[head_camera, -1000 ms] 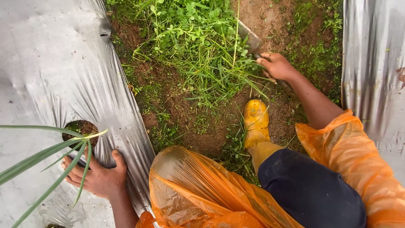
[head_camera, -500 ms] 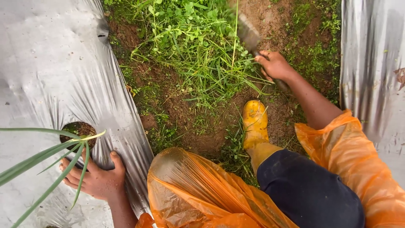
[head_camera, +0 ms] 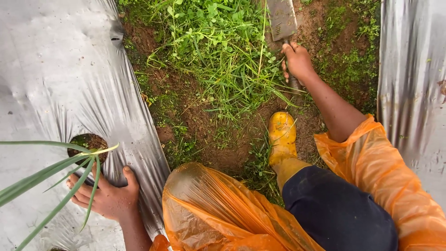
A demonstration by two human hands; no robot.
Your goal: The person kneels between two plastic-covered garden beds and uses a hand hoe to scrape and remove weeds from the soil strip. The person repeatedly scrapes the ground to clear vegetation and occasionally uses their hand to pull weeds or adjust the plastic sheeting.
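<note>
- Right hand [head_camera: 298,62]: fingers wrapped tight around the handle of a flat-bladed metal tool [head_camera: 281,19], blade pointing away over the weeds [head_camera: 218,51].
- Left hand [head_camera: 106,195]: fingers spread, palm flat on the silver plastic sheet [head_camera: 51,79], just beside the planting hole [head_camera: 87,144].
- Long green leaves [head_camera: 46,172] cross the left fingers.
- Yellow boot [head_camera: 282,137] stands on bare soil between the hands.

A farm field: silver mulch sheeting [head_camera: 51,74] flanking a weedy soil furrow [head_camera: 209,102].
</note>
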